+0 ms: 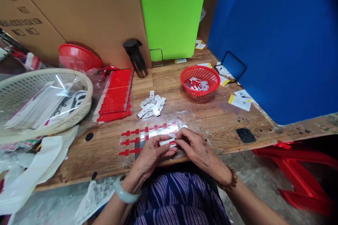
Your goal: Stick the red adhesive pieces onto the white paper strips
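Note:
Between my hands is a small white rectangular piece [167, 142] with red at its right end. My left hand [154, 151] pinches it from the left. The fingers of my right hand [194, 145] are closed at its right end, on the red part. Under and beyond my hands lies a clear sheet with rows of red T-shaped stickers [127, 142]. A loose pile of small white pieces [152, 105] sits beyond the sheet. To the right of the pile, a red plastic basket [200, 81] holds several white pieces with red on them.
Stacked red sticker sheets [116, 91] lie on the left, beside a cream basket [88, 89] of bagged printed cards. A black tumbler [136, 58] stands behind. Green [173, 14] and blue [274, 42] panels rise at the back and right. A red stool [295, 172] is below the table's right edge.

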A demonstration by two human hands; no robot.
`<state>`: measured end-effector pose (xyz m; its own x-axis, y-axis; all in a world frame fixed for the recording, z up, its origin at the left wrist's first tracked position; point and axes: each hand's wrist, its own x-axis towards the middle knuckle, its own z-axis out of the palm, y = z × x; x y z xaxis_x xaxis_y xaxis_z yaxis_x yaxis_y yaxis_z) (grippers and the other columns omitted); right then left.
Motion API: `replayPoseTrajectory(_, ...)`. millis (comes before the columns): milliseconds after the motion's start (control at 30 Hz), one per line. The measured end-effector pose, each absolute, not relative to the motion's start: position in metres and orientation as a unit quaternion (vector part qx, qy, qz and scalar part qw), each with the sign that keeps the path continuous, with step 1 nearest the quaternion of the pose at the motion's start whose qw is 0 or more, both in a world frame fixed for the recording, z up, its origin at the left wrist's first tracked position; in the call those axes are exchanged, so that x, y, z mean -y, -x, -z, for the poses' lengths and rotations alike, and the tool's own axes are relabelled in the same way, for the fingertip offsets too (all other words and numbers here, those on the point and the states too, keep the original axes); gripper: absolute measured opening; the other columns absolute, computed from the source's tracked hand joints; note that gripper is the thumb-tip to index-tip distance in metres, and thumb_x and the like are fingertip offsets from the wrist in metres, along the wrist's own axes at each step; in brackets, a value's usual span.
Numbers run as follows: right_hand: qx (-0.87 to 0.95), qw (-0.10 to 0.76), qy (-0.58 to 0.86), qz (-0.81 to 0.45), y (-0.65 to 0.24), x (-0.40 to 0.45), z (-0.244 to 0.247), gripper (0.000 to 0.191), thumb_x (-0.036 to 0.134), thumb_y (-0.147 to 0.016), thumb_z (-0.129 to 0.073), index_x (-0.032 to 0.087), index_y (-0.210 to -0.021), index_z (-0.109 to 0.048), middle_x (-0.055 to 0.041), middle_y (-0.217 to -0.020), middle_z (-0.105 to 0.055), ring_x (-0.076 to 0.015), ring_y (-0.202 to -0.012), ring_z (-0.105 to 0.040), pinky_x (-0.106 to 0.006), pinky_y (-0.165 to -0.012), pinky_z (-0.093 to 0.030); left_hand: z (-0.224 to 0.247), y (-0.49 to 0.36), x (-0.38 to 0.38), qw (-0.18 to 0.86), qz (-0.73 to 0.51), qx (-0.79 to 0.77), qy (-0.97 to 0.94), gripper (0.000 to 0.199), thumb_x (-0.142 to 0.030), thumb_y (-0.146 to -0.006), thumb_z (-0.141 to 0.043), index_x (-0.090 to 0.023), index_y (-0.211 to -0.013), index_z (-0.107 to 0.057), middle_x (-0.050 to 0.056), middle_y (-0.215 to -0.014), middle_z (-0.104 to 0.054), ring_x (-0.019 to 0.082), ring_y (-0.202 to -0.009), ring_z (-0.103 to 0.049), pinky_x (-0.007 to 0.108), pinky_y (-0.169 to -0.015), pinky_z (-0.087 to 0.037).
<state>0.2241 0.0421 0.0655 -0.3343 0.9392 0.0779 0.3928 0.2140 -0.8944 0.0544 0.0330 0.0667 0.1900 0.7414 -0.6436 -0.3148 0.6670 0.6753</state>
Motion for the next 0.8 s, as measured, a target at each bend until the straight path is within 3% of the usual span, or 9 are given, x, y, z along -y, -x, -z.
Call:
replayPoseTrajectory(400, 0.679, 0.327, 0.497, -0.431, -0.221, -0.04, -0.065, 0.011, 0.013, -0.084, -0.048, 0.021, -0.079, -0.052, 0.0023, -0.076, -0.056, -0.0132, -0.07, -0.051, -0.025, -0.064, -0.037, -0.062, -0.055, -0.033, 0.731, -0.355, -0.536, -0.229, 0.037, -0.014, -0.065, -0.076, -0.01, -0.096, -0.057, 0.011, -0.072, -0.073, 0.016, -0.065, -0.07, 0.022, -0.067, -0.053)
replayPoseTrajectory(667, 0.656, 0.342, 0.533, -0.411, -0.212, -0.031, -0.069, 0.014, 0.011, -0.084, -0.049, 0.02, -0.073, -0.052, 0.0003, -0.082, -0.053, -0.0148, -0.081, -0.051, -0.027, -0.074, -0.037, -0.061, -0.058, -0.036, 0.686, -0.385, -0.553, -0.276, 0.036, -0.015, -0.062, -0.075, -0.011, -0.093, -0.057, 0.007, -0.067, -0.073, 0.012, -0.058, -0.067, 0.02, -0.063, -0.052)
replayPoseTrajectory(800, 0.652, 0.331, 0.535, -0.424, -0.213, -0.031, -0.071, 0.013, 0.012, -0.086, -0.047, 0.02, -0.078, -0.052, 0.0025, -0.077, -0.053, -0.0133, -0.074, -0.05, -0.026, -0.07, -0.037, -0.063, -0.056, -0.035, 0.706, -0.378, -0.542, -0.256, 0.042, -0.019, -0.06, -0.078, -0.011, -0.095, -0.056, 0.008, -0.067, -0.073, 0.013, -0.059, -0.068, 0.02, -0.064, -0.052)
